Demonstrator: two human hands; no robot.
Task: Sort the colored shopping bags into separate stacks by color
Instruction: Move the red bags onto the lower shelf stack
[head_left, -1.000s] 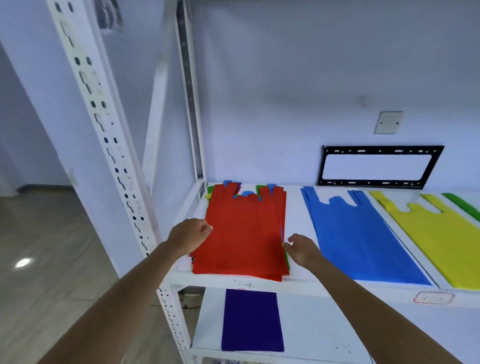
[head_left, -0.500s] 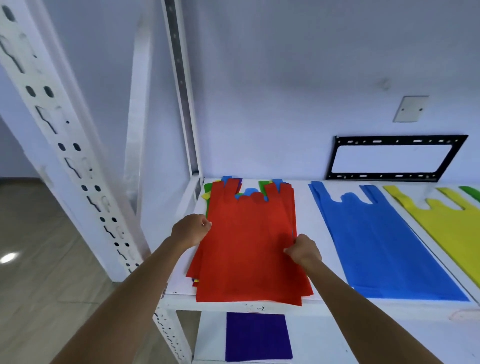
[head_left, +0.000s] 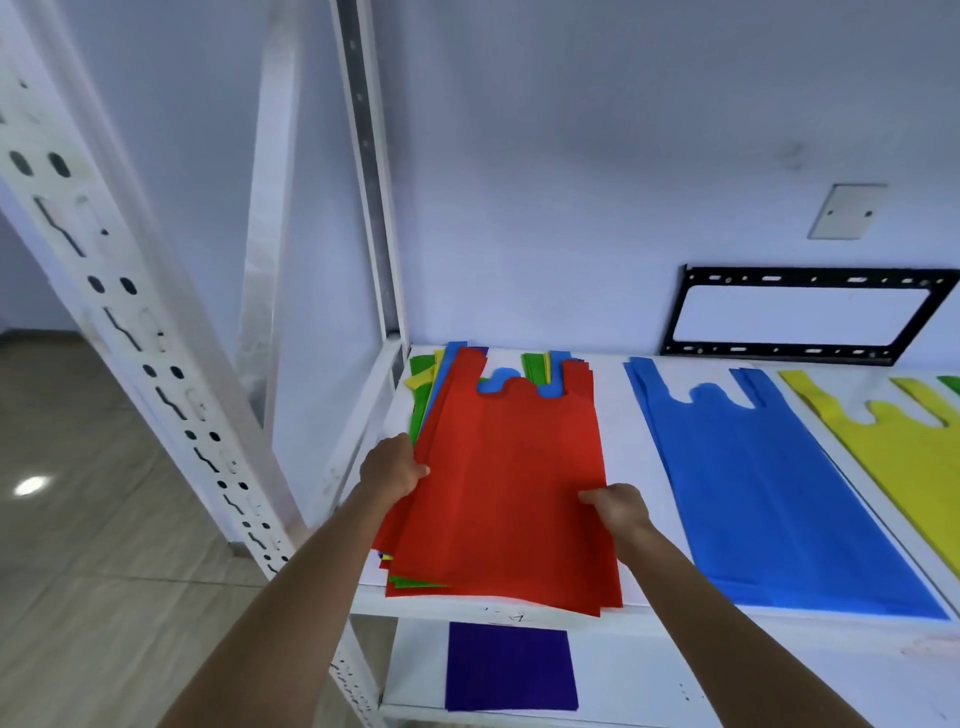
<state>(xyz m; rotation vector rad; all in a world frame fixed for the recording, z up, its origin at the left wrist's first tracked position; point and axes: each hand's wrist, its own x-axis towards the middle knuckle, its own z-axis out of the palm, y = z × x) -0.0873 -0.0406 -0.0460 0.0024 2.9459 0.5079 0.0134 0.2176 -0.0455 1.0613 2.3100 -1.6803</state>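
Here, at the centre of the frame, a mixed pile of bags lies on the white shelf, with red bags on top and green, yellow and blue edges poking out at its upper left and lower left corners; the left hand pinches the left edge of the top red bag, thumb over the fabric and fingers curled beneath; the right hand is likewise clamped on that bag's right edge, lower down; the two hands sit well apart, one on each side of the pile. To the right of the pile, a blue bag lies flat on the same shelf, handles toward the wall; further right, at the frame's edge, lies a yellow bag, and a sliver of a green bag shows in the far right corner beyond it. Below, at the bottom centre, a purple bag rests on the lower shelf. A black metal bracket leans against the wall behind the blue bag.
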